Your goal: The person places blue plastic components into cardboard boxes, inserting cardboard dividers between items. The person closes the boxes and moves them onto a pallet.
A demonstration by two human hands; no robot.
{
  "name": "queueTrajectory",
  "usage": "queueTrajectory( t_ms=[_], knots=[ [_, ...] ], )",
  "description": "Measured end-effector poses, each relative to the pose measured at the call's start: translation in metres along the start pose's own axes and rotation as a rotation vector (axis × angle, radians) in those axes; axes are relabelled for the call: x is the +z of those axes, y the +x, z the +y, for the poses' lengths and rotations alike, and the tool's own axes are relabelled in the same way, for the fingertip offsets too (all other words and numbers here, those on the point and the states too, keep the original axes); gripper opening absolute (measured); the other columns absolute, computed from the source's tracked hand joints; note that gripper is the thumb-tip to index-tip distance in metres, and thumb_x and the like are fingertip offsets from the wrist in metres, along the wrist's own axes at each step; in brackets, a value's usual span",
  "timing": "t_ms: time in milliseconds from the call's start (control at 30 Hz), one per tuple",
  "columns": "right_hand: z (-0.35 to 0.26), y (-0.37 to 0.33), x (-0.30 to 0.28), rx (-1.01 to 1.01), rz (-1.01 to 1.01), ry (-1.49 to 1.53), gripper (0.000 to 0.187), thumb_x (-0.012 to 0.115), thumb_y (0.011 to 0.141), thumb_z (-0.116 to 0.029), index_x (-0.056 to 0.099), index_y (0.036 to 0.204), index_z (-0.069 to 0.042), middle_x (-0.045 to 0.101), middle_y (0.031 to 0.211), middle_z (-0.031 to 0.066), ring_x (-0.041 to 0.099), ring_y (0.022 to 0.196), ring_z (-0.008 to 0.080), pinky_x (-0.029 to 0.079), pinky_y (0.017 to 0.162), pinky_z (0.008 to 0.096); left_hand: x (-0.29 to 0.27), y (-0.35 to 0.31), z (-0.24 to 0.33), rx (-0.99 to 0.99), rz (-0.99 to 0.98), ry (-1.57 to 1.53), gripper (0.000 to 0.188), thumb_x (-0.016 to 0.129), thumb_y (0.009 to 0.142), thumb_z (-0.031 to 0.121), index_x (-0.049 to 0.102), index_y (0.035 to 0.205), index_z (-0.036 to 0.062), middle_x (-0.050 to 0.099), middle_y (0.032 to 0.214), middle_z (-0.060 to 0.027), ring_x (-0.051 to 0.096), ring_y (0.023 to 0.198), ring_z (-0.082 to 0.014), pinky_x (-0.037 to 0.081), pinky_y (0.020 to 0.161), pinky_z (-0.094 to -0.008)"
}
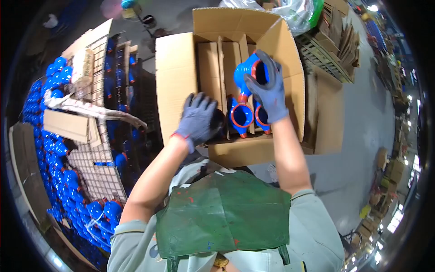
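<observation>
1. Held up in the right grip [271, 93]: one blue pipe [244, 76] with red rims. Over the right half of the cardboard box [235, 20], a bit in from the right edge. Tipped, with the wide mouth toward the right edge and a small red end down toward the near edge.
2. Right grip: partly closed, fingers on one side of the wide mouth, thumb on the other, with hold of the pipe by the rim.
3. Left grip [198, 119]: half curled, by the near left corner of the box, just beside a dark round opening [218, 120]. Cannot tell if holding anything.
4. Lower down, by the near edge: two more blue pipes [241, 115], mouths up, to the right of a tall cardboard divider [220, 68].
5. Probably heavy, like metal. Hard all over, not bendy or squishy.
6. Shiny and smooth, so maybe slippery. Gloves likely a help.
7. Good place to hold: the thick red rim of the wide mouth, maybe with another hand under the fat round middle.
8. Not easy to break, most likely, but easy to chip on another hard rim.
</observation>
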State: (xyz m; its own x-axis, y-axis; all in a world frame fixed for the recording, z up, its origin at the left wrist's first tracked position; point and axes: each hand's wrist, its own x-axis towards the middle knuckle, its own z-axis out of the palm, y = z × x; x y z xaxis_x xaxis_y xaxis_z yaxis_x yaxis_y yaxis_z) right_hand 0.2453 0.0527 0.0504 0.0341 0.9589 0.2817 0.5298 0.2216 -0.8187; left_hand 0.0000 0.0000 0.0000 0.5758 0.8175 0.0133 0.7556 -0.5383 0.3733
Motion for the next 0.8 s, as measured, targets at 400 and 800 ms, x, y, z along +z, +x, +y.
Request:
queueTrajectory(
  t_ms=[400,800],
  knots=[
    [0.081,0.034,0.071,-0.17,-0.385,-0.63,0.083,0.076,0.073,-0.028,0.041,0.147,-0.011,0.043,0.146,0.0187,0.041,0.132,0.0413,0.035,0.112,0.048,-0.025,-0.011,-0.003,-0.098,0.125,-0.375,0.034,0.068,0.083,0.028,0.067,0.11,0.0069,0.068,0.106,-0.0165,0.061,0.107,-0.0347,0.041,0.105,-0.0454],
    [-0.05,-0.062,0.129,-0.416,-0.49,-0.205,0.042,0.063,0.075,-0.012,0.062,0.117,-0.007,0.062,0.117,0.01,0.053,0.119,0.0311,0.04,0.106,0.0479,-0.115,-0.261,-0.301,-1.039,0.306,0.077,0.099,0.085,0.068,0.039,0.035,0.15,0.0126,0.043,0.141,-0.0233,0.051,0.126,-0.0405,0.048,0.102,-0.0461]
  ],
)
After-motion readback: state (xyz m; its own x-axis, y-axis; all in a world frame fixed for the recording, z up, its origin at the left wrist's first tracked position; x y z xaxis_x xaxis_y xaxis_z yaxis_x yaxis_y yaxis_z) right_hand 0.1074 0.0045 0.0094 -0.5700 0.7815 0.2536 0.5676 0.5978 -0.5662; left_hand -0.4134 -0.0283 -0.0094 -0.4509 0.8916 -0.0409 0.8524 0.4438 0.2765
